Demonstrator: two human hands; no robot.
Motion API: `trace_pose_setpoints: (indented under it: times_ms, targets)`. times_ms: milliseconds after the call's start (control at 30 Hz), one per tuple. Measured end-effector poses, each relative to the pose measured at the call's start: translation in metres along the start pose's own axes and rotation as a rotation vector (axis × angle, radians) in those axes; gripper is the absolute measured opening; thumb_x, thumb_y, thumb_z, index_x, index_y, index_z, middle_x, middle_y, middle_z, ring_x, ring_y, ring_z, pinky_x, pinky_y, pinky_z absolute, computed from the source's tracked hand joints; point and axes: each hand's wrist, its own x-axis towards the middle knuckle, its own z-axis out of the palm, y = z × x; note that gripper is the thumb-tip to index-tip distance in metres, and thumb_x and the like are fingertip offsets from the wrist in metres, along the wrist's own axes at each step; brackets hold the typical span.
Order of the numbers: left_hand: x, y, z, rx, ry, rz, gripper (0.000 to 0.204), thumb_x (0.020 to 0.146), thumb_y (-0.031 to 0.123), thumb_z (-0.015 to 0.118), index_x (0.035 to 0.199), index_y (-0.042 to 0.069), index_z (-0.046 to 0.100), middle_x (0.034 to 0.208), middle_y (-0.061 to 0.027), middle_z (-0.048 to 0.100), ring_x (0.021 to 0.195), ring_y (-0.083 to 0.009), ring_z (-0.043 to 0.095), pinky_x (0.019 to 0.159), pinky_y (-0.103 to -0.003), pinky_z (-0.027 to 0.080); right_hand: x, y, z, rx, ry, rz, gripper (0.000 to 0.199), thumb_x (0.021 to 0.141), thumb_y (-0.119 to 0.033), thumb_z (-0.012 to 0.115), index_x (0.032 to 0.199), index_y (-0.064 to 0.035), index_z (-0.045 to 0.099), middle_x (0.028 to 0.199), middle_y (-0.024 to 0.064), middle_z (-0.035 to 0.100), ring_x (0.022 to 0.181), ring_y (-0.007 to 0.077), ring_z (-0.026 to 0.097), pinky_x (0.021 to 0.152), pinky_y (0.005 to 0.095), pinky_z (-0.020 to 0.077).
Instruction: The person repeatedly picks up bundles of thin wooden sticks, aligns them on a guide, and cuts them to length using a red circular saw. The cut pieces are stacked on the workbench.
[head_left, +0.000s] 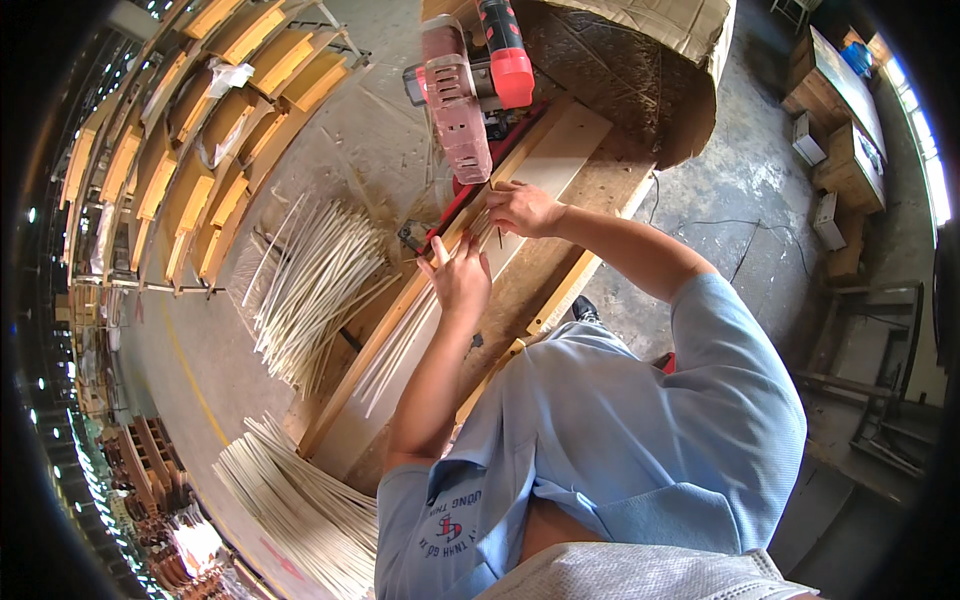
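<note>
A bundle of thin pale wooden strips (396, 343) lies lengthwise along a wooden fence on the workbench. My left hand (461, 279) rests over the bundle, its fingers bent round the strips against the fence. Farther along, beside the saw, my right hand (525, 209) is closed, its fingertips pinching the strips near their far ends. A red and black miter saw (462, 110) with a slotted guard stands just beyond both hands. Its blade is hidden from here. My palms cover part of the strips.
Loose piles of strips lie left of the bench, one upper pile (318, 290) and one lower pile (290, 490). A large cardboard box (690, 120) stands behind the saw. Racks of curved wooden parts (200, 130) fill the far left. A cable (755, 224) crosses the floor at right.
</note>
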Motion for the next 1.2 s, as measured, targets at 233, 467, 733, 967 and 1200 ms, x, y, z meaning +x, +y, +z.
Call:
trace_pose_setpoints:
  times_ms: [233, 467, 733, 967, 1200]
  targets:
    - [-0.001, -0.005, 0.01, 0.0, 0.011, -0.003, 0.044, 0.096, 0.016, 0.057, 0.138, 0.014, 0.067, 0.152, 0.0008, 0.06, 0.148, -0.0435, 0.038, 0.113, -0.08, 0.023, -0.009, -0.015, 0.008, 0.157, 0.191, 0.331, 0.013, 0.08, -0.013, 0.077, 0.092, -0.0099, 0.074, 0.108, 0.0077, 0.069, 0.107, 0.0322, 0.063, 0.093, 0.043, 0.0544]
    - [-0.001, -0.005, 0.014, -0.006, 0.019, -0.007, 0.043, 0.097, 0.016, 0.057, 0.138, 0.015, 0.068, 0.152, 0.0021, 0.06, 0.148, -0.0433, 0.039, 0.113, -0.08, 0.024, -0.014, 0.009, 0.006, 0.212, 0.148, 0.18, 0.011, 0.082, -0.008, 0.074, 0.093, -0.0092, 0.076, 0.098, 0.0089, 0.069, 0.101, 0.0333, 0.064, 0.088, 0.0433, 0.0548]
    - [0.001, -0.004, 0.016, -0.031, 0.009, -0.004, 0.04, 0.098, 0.015, 0.055, 0.136, 0.011, 0.069, 0.152, 0.0008, 0.06, 0.148, -0.0461, 0.038, 0.112, -0.081, 0.022, -0.001, 0.04, -0.004, 0.142, -0.051, -0.055, 0.011, 0.084, -0.014, 0.071, 0.095, -0.0115, 0.073, 0.102, 0.0096, 0.066, 0.105, 0.0336, 0.066, 0.086, 0.046, 0.0564]
    - [-0.001, -0.007, 0.025, 0.046, 0.116, 0.016, 0.035, 0.099, 0.02, 0.058, 0.131, 0.013, 0.071, 0.145, 0.0043, 0.065, 0.144, -0.0452, 0.04, 0.113, -0.076, 0.024, 0.003, 0.049, -0.007, 0.019, -0.146, -0.179, 0.013, 0.094, -0.019, 0.06, 0.102, -0.0159, 0.07, 0.119, 0.007, 0.062, 0.097, 0.031, 0.07, 0.076, 0.0458, 0.0601]
    - [-0.002, -0.006, 0.028, 0.027, 0.102, 0.028, 0.039, 0.098, 0.014, 0.055, 0.135, 0.011, 0.068, 0.149, 0.0021, 0.061, 0.146, -0.0453, 0.037, 0.113, -0.077, 0.021, 0.001, 0.046, -0.009, -0.067, -0.142, -0.246, 0.014, 0.091, -0.02, 0.062, 0.102, -0.0232, 0.069, 0.12, 0.0039, 0.06, 0.092, 0.026, 0.071, 0.067, 0.0416, 0.061]
